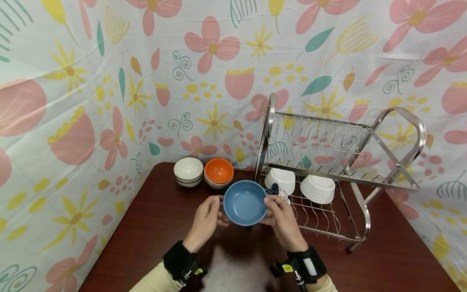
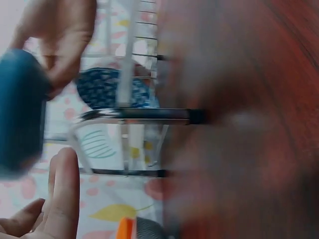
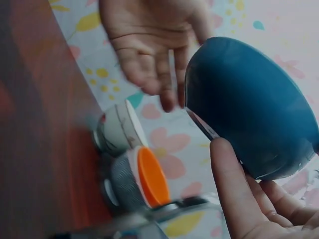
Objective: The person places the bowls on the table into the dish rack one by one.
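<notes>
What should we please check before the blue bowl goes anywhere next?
1. Right hand has a grip on the blue bowl: ok, its thumb and fingers curl round the rim.
2. Left hand supports the bowl: cannot tell; in the right wrist view its fingers look apart from the rim.
3. Bowl is empty: ok, its inside shows nothing.
4. Free space on the lower shelf of the dish rack: ok, bare wires in front of the two white bowls.
5. Orange bowl and white bowl out of the way: ok, both stand behind the hands.
</notes>
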### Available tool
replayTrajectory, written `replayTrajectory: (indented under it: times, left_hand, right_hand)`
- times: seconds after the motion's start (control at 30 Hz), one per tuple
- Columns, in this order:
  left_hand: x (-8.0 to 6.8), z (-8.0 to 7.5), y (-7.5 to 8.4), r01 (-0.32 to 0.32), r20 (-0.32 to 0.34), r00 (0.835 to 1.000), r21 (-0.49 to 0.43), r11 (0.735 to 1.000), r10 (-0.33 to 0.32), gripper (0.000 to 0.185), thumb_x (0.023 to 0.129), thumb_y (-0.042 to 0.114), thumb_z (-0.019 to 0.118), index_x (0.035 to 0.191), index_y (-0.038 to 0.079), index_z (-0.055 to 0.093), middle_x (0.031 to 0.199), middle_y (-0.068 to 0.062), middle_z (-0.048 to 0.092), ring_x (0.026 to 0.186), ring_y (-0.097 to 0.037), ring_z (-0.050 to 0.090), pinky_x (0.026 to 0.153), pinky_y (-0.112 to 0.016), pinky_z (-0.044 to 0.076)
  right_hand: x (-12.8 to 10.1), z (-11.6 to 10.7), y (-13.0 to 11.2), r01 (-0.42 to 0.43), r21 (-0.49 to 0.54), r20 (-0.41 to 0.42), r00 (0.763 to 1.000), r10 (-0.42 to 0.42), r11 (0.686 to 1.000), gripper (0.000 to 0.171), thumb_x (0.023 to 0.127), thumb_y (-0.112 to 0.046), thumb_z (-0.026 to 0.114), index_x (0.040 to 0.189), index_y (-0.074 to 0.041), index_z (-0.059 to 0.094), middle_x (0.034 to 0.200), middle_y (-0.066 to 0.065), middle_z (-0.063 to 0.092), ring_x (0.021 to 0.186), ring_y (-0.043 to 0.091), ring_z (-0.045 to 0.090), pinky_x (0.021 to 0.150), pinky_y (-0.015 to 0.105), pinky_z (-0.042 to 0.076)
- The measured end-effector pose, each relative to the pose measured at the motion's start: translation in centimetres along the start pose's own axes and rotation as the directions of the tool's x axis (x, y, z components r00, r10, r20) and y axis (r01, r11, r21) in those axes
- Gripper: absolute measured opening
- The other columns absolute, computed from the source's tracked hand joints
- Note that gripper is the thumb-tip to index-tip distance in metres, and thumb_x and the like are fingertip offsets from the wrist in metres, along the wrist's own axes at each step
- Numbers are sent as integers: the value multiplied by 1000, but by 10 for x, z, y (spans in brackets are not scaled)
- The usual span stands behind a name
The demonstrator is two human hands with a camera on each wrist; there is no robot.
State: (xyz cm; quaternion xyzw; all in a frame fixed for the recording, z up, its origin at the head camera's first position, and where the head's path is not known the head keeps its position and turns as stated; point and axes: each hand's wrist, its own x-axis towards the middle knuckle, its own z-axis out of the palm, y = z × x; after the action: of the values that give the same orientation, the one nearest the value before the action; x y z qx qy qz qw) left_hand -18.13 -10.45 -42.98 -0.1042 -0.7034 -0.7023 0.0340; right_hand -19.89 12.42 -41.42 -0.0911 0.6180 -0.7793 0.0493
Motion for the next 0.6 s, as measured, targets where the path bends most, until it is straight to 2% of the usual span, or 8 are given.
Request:
replayTrajectory:
  times: [0.1,0.2,0.3,0.4,0.5,0.6]
  left_hand:
    - [8,8,-20,-23,-26,999,87,996,26,31,104,20,40,123,-1,55,99,-19,63,73,-40,65,64,-42,56]
    - [14,21,-30,-65,-23,997,201,977,71,23,101,15,50,118,3,59,93,-12,65,75,-31,66,64,-33,55]
    - [18,34,-36,-118,9,993,293,949,121,21,96,10,56,116,7,61,97,-6,63,84,-22,64,72,-28,53]
    - [20,45,-39,-143,42,990,336,931,137,25,93,10,59,119,7,61,105,-4,58,93,-16,59,78,-26,51]
    - [20,53,-43,-125,59,992,336,933,111,28,94,13,61,121,7,60,105,-4,55,95,-16,57,79,-25,51]
    - [22,60,-48,-120,67,992,337,934,104,28,95,15,61,122,7,60,105,-4,55,95,-17,58,79,-23,51]
  right_hand:
    - [-3,-8,-8,18,-19,-37,999,-19,1000,38,99,-23,55,118,8,45,101,14,56,79,23,68,69,40,56]
    - [-6,-17,-17,35,-39,-63,997,-38,999,35,99,-22,54,117,6,44,104,15,54,79,23,69,70,40,56]
    - [-10,-26,-24,53,-68,-72,996,-58,996,35,100,-24,53,116,5,44,103,15,55,81,24,69,71,41,56]
    - [-13,-32,-29,69,-96,-71,995,-76,993,37,100,-25,52,118,7,44,104,16,55,83,25,68,73,42,56]
    - [-15,-38,-33,82,-134,-73,993,-92,988,41,100,-25,52,121,9,43,109,18,52,87,25,68,74,43,55]
    - [-17,-42,-37,92,-200,-112,987,-116,975,43,100,-25,53,123,10,45,111,20,50,89,24,68,73,40,56]
